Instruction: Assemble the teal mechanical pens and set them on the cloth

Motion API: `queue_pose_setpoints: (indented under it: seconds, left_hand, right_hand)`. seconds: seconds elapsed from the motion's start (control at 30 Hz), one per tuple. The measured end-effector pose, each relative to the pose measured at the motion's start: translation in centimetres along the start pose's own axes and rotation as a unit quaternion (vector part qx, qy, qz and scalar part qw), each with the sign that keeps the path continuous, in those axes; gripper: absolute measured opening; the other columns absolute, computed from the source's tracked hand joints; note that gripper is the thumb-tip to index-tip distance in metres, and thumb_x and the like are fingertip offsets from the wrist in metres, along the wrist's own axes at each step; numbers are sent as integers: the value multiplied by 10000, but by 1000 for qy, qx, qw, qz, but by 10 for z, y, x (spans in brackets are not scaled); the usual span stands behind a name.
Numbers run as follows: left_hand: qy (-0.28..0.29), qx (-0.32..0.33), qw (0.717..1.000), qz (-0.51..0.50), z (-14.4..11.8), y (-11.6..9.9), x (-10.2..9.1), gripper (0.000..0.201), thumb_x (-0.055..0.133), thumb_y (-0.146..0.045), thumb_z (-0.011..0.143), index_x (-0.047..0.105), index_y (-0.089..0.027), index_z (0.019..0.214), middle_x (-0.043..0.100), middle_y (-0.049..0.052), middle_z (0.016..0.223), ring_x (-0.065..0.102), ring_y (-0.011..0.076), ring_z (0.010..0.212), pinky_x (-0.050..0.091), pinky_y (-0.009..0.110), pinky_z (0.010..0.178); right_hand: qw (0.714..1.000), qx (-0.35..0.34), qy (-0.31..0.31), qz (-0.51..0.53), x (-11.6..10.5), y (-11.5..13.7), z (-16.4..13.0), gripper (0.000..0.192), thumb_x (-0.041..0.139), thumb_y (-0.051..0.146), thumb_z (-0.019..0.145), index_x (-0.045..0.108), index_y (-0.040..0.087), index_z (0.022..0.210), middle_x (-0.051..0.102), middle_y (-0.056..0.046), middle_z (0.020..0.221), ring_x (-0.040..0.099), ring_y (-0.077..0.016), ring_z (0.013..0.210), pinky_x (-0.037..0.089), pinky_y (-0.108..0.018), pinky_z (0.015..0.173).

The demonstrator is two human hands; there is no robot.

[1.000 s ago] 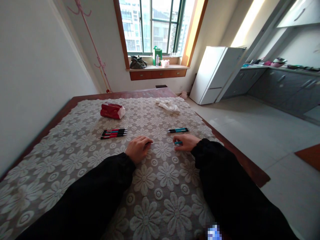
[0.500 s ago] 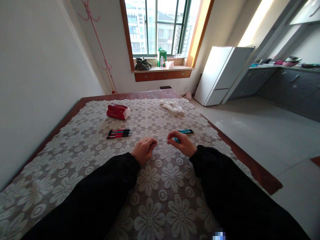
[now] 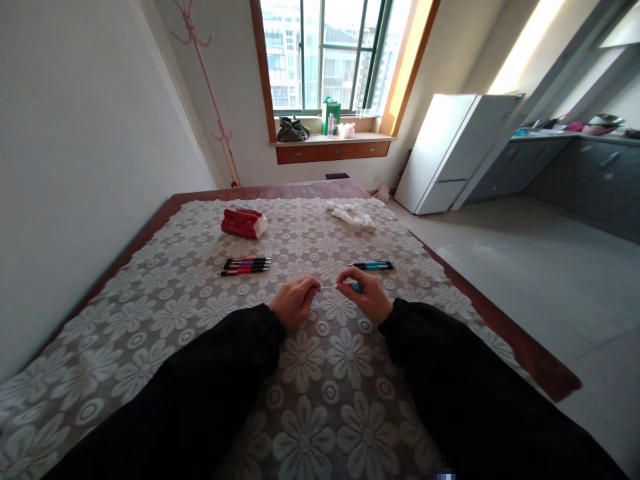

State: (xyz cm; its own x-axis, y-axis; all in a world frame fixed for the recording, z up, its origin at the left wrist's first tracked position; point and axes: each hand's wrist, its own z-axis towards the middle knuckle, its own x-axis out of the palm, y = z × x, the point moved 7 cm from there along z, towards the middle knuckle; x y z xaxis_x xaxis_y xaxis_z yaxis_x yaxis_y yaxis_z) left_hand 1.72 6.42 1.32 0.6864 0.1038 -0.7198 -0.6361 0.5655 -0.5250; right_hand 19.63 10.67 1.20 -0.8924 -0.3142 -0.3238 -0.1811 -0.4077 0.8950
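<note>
My left hand (image 3: 295, 301) pinches a thin pale refill (image 3: 327, 287) that runs across to my right hand (image 3: 364, 293). My right hand grips a teal pen barrel (image 3: 356, 287), and the refill's far end meets it at the fingertips. Both hands hover just over the lace tablecloth (image 3: 310, 360), close together. A row of red-and-black pens (image 3: 247, 266) lies to the left beyond my left hand. A pair of teal pens (image 3: 374, 265) lies just past my right hand.
A red tissue pack (image 3: 244, 222) and a crumpled white cloth (image 3: 353, 214) sit farther back on the table. The table's wooden edge (image 3: 520, 347) runs along the right, with tiled floor beyond. A wall stands close on the left.
My right hand lifted the teal barrel off the cloth and moved left toward my left hand. The refill now bridges both hands. The view shifted slightly.
</note>
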Motion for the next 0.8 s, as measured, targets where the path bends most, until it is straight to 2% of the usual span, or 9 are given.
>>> queue_pose_setpoints:
  seconds: [0.17, 0.43, 0.53, 0.63, 0.7, 0.8]
  left_hand:
    - [0, 3, 1000, 0, 0, -1, -1, 184, 464, -192, 1015, 648, -201, 1018, 719, 65, 984, 686, 191, 903, 555, 329, 837]
    - [-17, 6, 1000, -13, 1, 0, -2, 186, 468, -186, 1026, 654, -193, 1029, 714, 74, 1003, 680, 188, 911, 560, 336, 862]
    - [-13, 17, 1000, -23, 2, -2, -2, 249, 446, -182, 1042, 653, -195, 1180, 714, 77, 1051, 679, 186, 950, 558, 340, 907]
    - [16, 43, 999, -21, 1, -6, 1, 391, 417, -150, 1040, 592, -232, 1379, 697, 70, 1077, 669, 179, 957, 556, 331, 909]
    - [27, 53, 998, -14, 0, -7, 3, 453, 395, -117, 1028, 580, -252, 1419, 681, 62, 1048, 660, 171, 934, 556, 311, 882]
    - [32, 54, 998, -9, -1, -7, 4, 513, 368, -85, 1018, 583, -284, 1439, 659, 51, 1033, 652, 154, 928, 549, 281, 878]
  right_hand:
    - [1000, 10, -13, 2, 1, -2, -1, 273, 704, 500, 863, 632, 239, 897, 627, 14, 750, 435, -105, 547, 380, -250, 497]
    - [1000, -6, -20, 20, 0, 4, -1, 221, 697, 438, 847, 638, 228, 877, 695, -12, 844, 653, -148, 719, 537, -275, 658]
    - [1000, -10, -29, 2, -1, 5, -1, 174, 697, 393, 839, 646, 229, 865, 711, -22, 852, 674, -161, 771, 560, -292, 705]
    - [1000, -7, -25, 14, -1, 5, 0, 164, 694, 382, 843, 633, 232, 865, 741, -33, 871, 704, -180, 807, 564, -300, 699]
    - [999, -13, -25, 31, -1, 7, -1, 169, 692, 383, 846, 622, 231, 864, 752, -38, 886, 716, -187, 829, 568, -302, 705]
    - [998, -7, -33, 45, -2, 6, 0, 193, 700, 398, 842, 611, 228, 861, 735, -21, 852, 663, -142, 688, 520, -255, 587]
